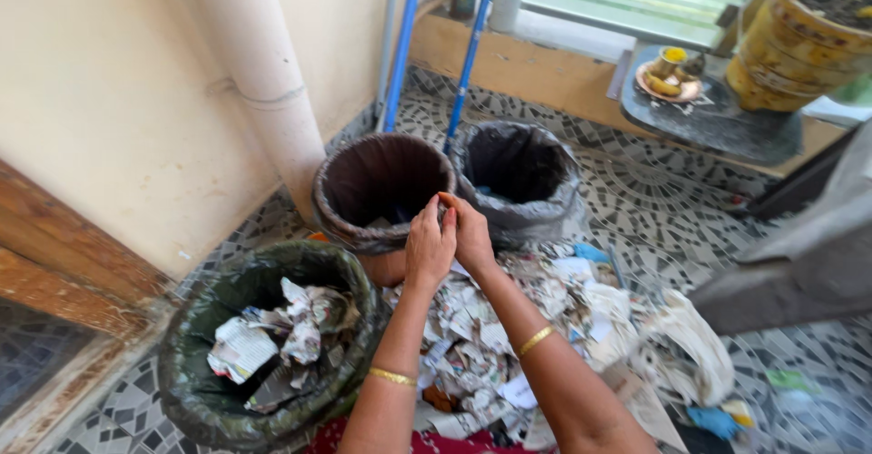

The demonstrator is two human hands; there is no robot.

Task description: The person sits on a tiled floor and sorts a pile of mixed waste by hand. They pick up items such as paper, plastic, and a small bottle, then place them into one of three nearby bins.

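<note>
Over the near rim of the brown-lined bin (381,186), both hands meet: the left hand (429,247) and the right hand (470,234) are pressed together, fingers pinched at the liner's edge; what the grip holds, if anything, I cannot tell. Just below them lies a heap of torn paper (509,327) on the tiled floor (654,209). To the left, a green-lined bin (195,381) holds crumpled paper; behind, a grey-lined bin (518,177).

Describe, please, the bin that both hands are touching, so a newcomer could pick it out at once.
Start at the thick white pipe running down the cream wall. At its foot stands the brown-lined bin, where the left hand and right hand meet at its near rim. Its neighbours are lined grey and green.
</note>
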